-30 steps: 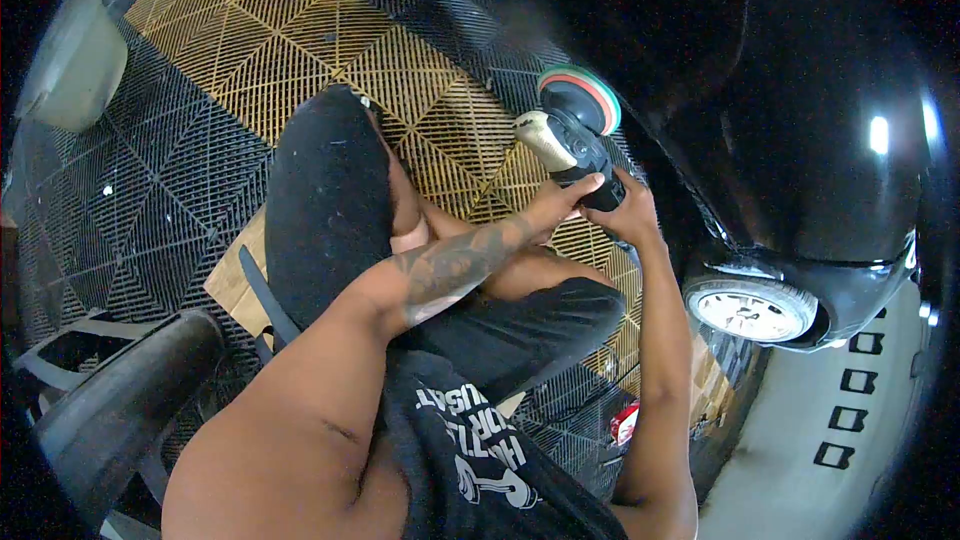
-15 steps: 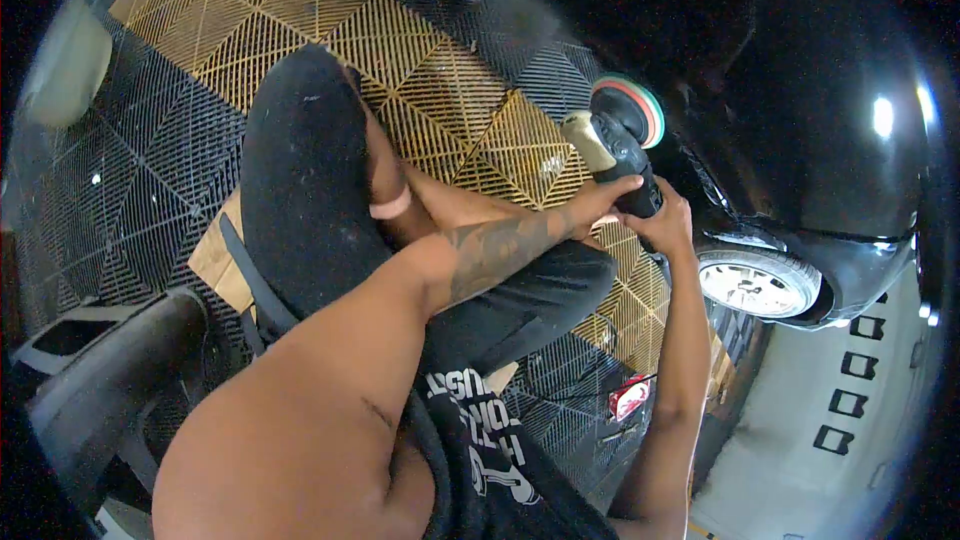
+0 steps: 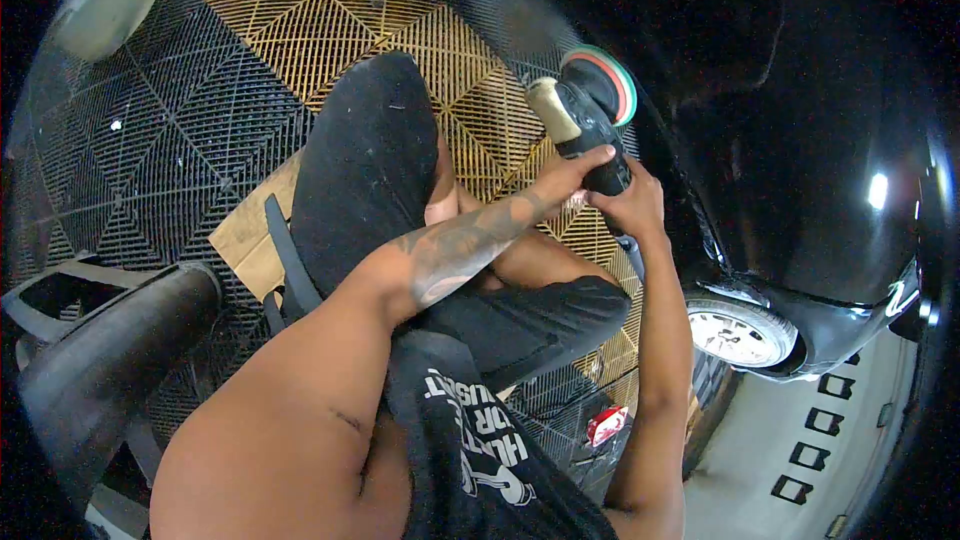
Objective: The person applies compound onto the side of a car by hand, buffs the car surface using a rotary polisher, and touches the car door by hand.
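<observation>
My left hand (image 3: pixel 573 178), on the tattooed arm, is closed round the black body of a polisher (image 3: pixel 590 135). My right hand (image 3: pixel 637 204) grips the same tool further back, near its handle end. The polisher has a cream-coloured section at its head. Its round pad (image 3: pixel 603 83), with green, red and black layers, faces the dark lower side of a black car (image 3: pixel 790 140). Whether the pad touches the panel I cannot tell. Some of my fingers are hidden behind the tool.
A car wheel (image 3: pixel 738 337) stands right of my right forearm. My crossed legs (image 3: pixel 365 160) rest on yellow and black slatted floor tiles (image 3: pixel 330 0), near cardboard (image 3: pixel 258 230). A black rounded object (image 3: pixel 120 350) is at left. A red-and-white item (image 3: pixel 607 426) lies below.
Both hands and the polisher have moved up along the car's side, away from the wheel. The view has also turned, so my knee and the floor appear further right.
</observation>
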`<state>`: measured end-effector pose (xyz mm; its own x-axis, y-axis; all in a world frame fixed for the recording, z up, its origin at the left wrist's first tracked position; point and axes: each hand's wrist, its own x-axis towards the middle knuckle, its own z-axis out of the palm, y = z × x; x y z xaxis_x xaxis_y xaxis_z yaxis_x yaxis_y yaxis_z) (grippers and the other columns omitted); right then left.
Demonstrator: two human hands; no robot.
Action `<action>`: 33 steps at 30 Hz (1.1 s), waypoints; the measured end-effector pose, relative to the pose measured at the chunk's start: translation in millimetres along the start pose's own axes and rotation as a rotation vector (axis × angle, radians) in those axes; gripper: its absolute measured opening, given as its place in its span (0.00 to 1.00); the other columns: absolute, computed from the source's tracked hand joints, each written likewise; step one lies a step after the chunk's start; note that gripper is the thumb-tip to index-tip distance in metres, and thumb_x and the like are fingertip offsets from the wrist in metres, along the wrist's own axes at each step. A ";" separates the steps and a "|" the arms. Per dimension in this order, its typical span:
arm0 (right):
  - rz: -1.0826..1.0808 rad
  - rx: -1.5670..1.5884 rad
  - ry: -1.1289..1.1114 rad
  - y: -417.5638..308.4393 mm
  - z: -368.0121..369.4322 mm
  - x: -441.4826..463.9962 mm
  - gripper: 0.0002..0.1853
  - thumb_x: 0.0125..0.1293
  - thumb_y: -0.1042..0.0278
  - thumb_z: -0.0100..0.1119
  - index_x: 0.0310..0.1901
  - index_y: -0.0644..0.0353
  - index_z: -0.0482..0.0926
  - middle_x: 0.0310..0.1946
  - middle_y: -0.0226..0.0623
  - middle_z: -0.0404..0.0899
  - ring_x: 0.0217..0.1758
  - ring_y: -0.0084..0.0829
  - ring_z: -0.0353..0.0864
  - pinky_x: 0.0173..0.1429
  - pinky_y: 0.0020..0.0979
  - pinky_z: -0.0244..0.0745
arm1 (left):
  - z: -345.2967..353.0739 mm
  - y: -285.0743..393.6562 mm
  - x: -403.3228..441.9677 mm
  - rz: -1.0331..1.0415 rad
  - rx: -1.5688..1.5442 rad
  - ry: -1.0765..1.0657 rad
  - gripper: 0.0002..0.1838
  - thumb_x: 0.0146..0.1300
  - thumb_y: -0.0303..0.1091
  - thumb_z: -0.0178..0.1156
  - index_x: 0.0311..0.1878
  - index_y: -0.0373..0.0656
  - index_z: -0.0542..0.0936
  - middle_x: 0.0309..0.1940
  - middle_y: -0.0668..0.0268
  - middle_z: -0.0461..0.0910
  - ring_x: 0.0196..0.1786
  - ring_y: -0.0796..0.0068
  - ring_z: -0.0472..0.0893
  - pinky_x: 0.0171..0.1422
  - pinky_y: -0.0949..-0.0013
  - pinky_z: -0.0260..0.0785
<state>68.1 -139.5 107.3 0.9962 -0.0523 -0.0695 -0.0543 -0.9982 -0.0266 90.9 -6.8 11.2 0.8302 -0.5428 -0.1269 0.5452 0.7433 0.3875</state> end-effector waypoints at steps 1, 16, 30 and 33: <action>-0.030 0.024 -0.001 -11.9 -2.0 5.6 0.53 0.36 0.40 0.80 0.63 0.67 0.75 0.48 0.58 0.84 0.53 0.53 0.85 0.61 0.45 0.78 | 3.2 15.8 -8.0 0.096 -0.011 0.079 0.24 0.64 0.41 0.70 0.56 0.35 0.78 0.48 0.62 0.84 0.47 0.70 0.85 0.53 0.67 0.78; -0.094 0.063 -0.020 -20.1 -38.2 6.4 0.47 0.34 0.44 0.81 0.59 0.60 0.78 0.46 0.55 0.85 0.50 0.51 0.86 0.58 0.44 0.79 | 34.2 19.7 -18.8 0.176 -0.040 0.169 0.21 0.63 0.41 0.71 0.52 0.35 0.82 0.45 0.63 0.85 0.44 0.73 0.84 0.49 0.67 0.77; 0.097 0.111 -0.067 54.6 -77.4 -79.2 0.43 0.31 0.56 0.83 0.55 0.67 0.80 0.42 0.49 0.87 0.46 0.41 0.87 0.56 0.37 0.78 | 104.1 -51.6 -44.9 -0.231 0.047 0.171 0.26 0.60 0.49 0.72 0.53 0.37 0.82 0.48 0.60 0.85 0.48 0.69 0.84 0.53 0.64 0.76; 0.028 0.096 -0.040 46.7 -62.9 -59.6 0.41 0.32 0.57 0.82 0.54 0.66 0.81 0.41 0.48 0.87 0.44 0.41 0.87 0.54 0.38 0.78 | 88.8 -40.7 -35.2 -0.168 0.021 0.196 0.25 0.61 0.47 0.71 0.52 0.36 0.82 0.48 0.60 0.85 0.47 0.70 0.85 0.52 0.64 0.76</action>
<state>10.5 -184.9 172.9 0.9908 -0.0773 -0.1108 -0.0904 -0.9888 -0.1189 29.1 -52.7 81.0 0.7360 -0.5700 -0.3653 0.6765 0.6398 0.3646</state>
